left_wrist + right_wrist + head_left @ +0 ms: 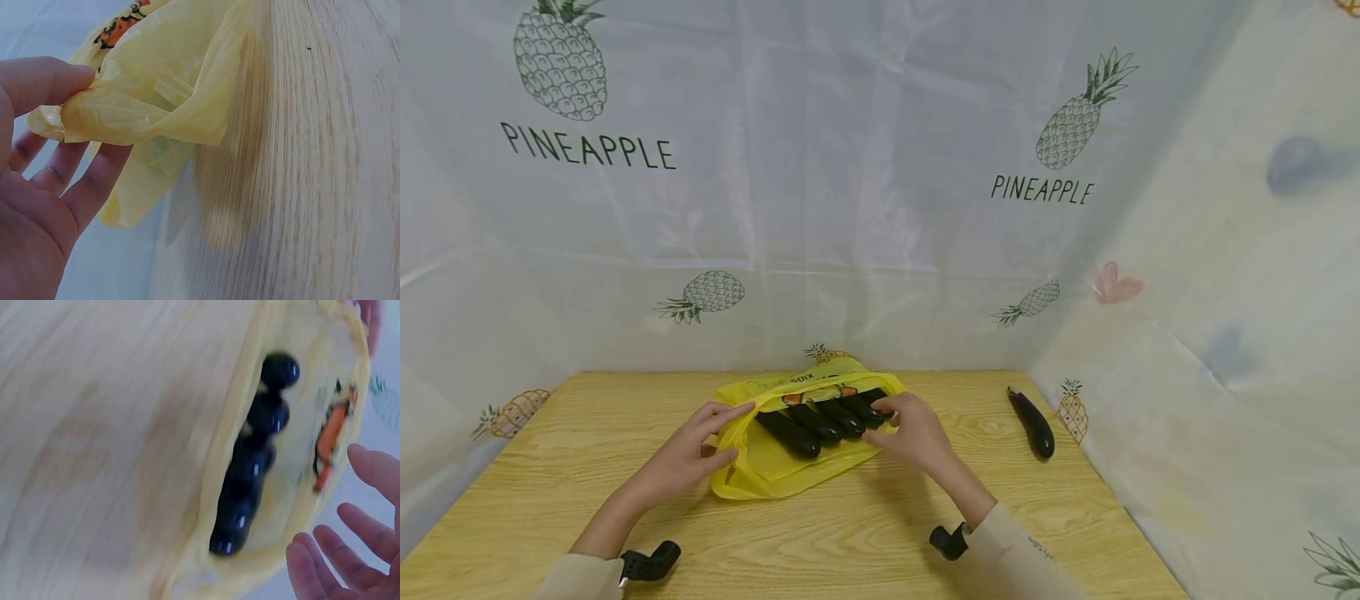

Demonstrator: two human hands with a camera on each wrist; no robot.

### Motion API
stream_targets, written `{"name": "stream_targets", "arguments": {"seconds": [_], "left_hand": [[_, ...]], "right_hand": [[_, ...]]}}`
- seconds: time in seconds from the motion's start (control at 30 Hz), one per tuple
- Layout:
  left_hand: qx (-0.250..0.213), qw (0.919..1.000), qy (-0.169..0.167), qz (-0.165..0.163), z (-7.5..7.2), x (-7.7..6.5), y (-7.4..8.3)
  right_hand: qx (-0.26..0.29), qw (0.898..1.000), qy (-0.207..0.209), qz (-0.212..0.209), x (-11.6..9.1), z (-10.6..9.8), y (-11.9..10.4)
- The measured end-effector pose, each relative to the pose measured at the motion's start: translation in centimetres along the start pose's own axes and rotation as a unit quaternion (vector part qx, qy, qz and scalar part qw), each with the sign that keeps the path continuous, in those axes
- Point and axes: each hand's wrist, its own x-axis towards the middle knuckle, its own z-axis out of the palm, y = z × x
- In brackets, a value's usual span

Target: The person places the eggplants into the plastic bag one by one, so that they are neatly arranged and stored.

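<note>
A yellow plastic bag [786, 483] lies on its side on the table, its mouth spread toward me. Several dark, glossy eggplants [790, 435] rest side by side inside, their rounded ends facing the opening. At the bag's left edge my left hand [688, 450] pinches the plastic; the left wrist view has the thumb above the film and the fingers beneath. My right hand [917, 429] is by the right end of the opening, close to the last eggplant. In the right wrist view its fingers [365, 528] are spread apart with nothing between them.
Another eggplant [1033, 423] lies alone on the wooden table [820, 550], near the right edge. A pale curtain [865, 208] printed with pineapples hangs behind the table and along both sides.
</note>
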Motion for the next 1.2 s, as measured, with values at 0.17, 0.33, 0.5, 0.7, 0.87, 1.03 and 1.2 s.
{"name": "stream_targets", "arguments": {"seconds": [0.17,0.33,0.5,0.7,0.87,1.03,1.2], "left_hand": [[-0.011,0.9998,-0.008,-0.012,0.0,-0.1,0.0],[-0.012,0.9998,-0.010,-0.012,0.0,0.0,0.1],[-0.007,0.9999,-0.008,-0.009,0.1,0.1,0.1],[-0.021,0.9996,-0.010,-0.015,0.1,0.0,-0.1],[-0.024,0.9995,-0.011,-0.018,0.1,0.0,-0.2],[-0.016,0.9998,-0.005,-0.008,0.2,0.0,-0.3],[0.000,1.0000,-0.002,-0.002,0.2,0.1,-0.2]], "right_hand": [[-0.005,0.999,0.038,0.024,-0.6,-2.6,2.6],[-0.027,0.996,0.064,0.057,-1.8,-5.2,6.0],[-0.053,0.993,0.083,0.072,-3.5,-7.8,9.6],[-0.063,0.990,0.088,0.088,-5.8,-10.3,13.3],[-0.088,0.986,0.086,0.113,-7.0,-11.7,15.6],[-0.101,0.983,0.088,0.127,-7.7,-12.3,17.7],[-0.099,0.980,0.092,0.145,-8.3,-12.3,19.6]]}}
